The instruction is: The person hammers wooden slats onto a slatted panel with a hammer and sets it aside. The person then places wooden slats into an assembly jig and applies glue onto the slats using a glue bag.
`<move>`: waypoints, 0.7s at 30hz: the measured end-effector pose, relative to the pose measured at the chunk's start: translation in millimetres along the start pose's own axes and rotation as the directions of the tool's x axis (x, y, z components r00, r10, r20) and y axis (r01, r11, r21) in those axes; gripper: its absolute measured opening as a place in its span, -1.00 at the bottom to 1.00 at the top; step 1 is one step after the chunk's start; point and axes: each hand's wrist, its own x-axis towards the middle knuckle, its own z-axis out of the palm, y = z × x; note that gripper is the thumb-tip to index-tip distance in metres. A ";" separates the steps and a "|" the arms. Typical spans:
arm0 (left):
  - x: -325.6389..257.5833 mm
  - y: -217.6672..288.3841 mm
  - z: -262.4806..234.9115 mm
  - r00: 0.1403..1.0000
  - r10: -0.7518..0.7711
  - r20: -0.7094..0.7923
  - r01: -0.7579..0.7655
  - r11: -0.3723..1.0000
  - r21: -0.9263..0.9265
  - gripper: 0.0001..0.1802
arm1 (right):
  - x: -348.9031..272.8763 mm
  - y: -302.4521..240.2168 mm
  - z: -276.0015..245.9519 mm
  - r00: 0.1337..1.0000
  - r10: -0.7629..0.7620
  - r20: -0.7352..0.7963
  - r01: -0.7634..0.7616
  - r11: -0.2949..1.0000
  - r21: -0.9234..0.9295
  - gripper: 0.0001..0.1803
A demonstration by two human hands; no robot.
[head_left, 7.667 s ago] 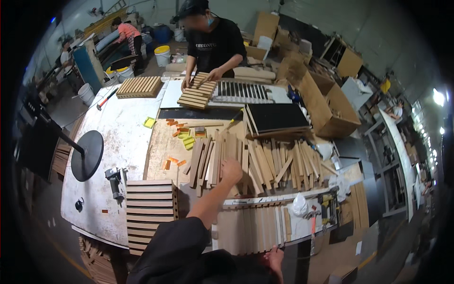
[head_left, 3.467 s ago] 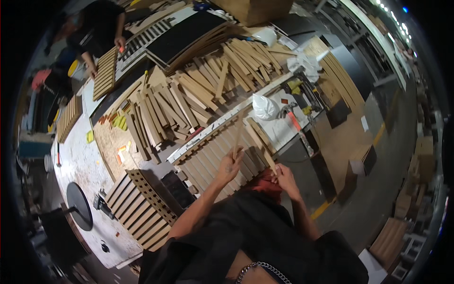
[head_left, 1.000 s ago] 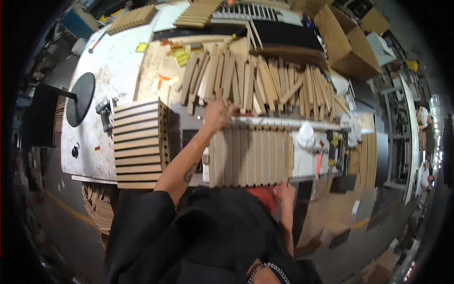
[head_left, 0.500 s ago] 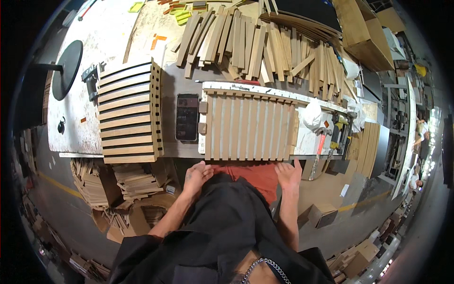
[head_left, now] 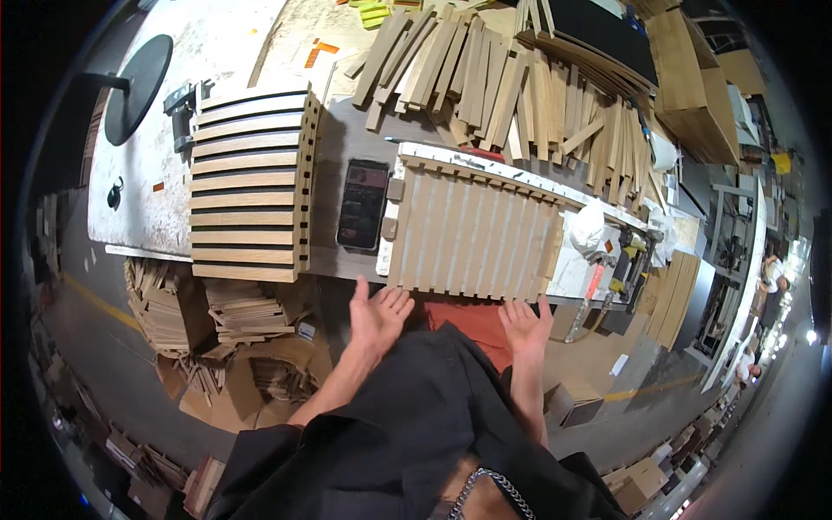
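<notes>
A panel of parallel wooden slats lies in a white jig at the bench's front edge, with pale strips showing between the slats. Just below its near left corner is my left hand, open, thumb raised and palm up. My right hand is open too, fingers spread at the panel's near right edge. Whether the fingertips touch the slat ends I cannot tell. Neither hand holds anything. Left of the jig lies a dark phone, and beyond it a stack of slatted panels with dark gaps.
Loose wooden slats are piled behind the jig. A hammer with a red grip and a white bag lie at its right. A round black stand is at far left. Cartons of wood pieces stand below the bench.
My left hand has turned palm up and spread its fingers beside the panel's near left corner. My right hand stays open near the edge. The whole view has tilted slightly.
</notes>
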 end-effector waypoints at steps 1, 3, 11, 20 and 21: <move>-1.7 -5.9 3.9 0.999 -0.027 -0.021 0.028 0.999 0.046 0.26 | -1.3 4.3 -8.6 0.998 -0.007 0.056 0.013 0.994 -0.104 0.02; 1.3 -16.0 10.3 0.997 -0.063 -0.034 0.066 0.994 0.088 0.28 | -3.9 22.6 1.0 0.994 0.093 0.054 -0.088 0.993 -0.083 -0.01; 9.4 -26.3 35.9 0.985 -0.172 -0.024 0.163 0.964 -0.209 0.29 | 1.4 41.9 32.2 0.932 0.325 0.160 -0.331 0.944 0.008 0.15; 10.1 -37.9 21.7 0.992 -0.128 -0.008 0.128 0.992 -0.010 0.15 | -4.5 47.2 36.8 0.929 0.350 0.117 -0.349 0.937 -0.028 0.11; 10.6 -39.0 20.3 0.989 -0.140 -0.042 0.144 0.984 0.106 0.14 | -7.6 51.8 35.7 0.925 0.353 0.144 -0.345 0.935 -0.076 0.09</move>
